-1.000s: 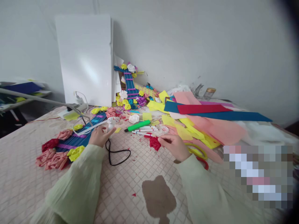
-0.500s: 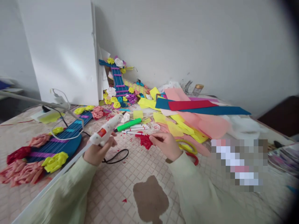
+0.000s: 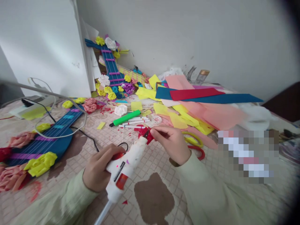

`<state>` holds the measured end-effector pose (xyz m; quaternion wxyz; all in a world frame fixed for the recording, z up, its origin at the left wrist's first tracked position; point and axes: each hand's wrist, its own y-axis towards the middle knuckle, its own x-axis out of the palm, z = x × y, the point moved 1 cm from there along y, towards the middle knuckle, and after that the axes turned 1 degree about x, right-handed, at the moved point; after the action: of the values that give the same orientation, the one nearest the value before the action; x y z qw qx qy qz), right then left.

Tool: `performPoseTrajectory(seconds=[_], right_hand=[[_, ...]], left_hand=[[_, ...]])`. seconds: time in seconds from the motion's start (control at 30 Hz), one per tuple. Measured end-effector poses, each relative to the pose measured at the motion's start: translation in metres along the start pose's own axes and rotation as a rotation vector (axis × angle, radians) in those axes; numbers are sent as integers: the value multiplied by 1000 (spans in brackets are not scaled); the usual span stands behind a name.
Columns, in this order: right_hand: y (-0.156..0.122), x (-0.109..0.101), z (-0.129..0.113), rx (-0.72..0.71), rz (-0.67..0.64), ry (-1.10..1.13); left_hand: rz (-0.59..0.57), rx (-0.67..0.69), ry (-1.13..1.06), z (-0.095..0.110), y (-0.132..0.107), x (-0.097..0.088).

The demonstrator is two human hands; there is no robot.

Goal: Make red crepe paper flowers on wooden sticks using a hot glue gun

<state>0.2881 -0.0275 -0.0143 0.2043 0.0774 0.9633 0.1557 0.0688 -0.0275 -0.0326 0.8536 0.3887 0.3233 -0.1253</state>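
Observation:
My left hand [image 3: 100, 168] is wrapped round the handle of a white hot glue gun [image 3: 127, 167], with a clear glue stick [image 3: 103, 214] sticking out of its back. The gun's dark nozzle is at a crumpled red paper flower [image 3: 150, 137]; whether they touch I cannot tell. My right hand [image 3: 172, 142] pinches the flower's right side between thumb and fingers, just above the table. Part of the flower is hidden behind the nozzle and fingertips. A green marker [image 3: 125, 118] and several thin white pens [image 3: 138, 121] lie just beyond.
A blue paper guitar [image 3: 55, 140] edged with paper flowers lies left; another [image 3: 112, 67] leans at the back. Yellow-and-red scissors [image 3: 194, 140] lie beside my right hand. Paper strips [image 3: 206, 97] pile up at the back right. A white cable [image 3: 85, 120] loops across the left.
My left hand has turned the glue gun and brought its nozzle rightward to the red flower. My right hand still pinches the flower. The camera view has shifted slightly.

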Motion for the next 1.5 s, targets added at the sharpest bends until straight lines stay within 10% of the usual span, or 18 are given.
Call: performPoseTrajectory(seconds=[1.5], right_hand=[[-2, 0, -2, -34, 51, -25]], left_hand=[[-98, 4, 106, -6, -4, 8]])
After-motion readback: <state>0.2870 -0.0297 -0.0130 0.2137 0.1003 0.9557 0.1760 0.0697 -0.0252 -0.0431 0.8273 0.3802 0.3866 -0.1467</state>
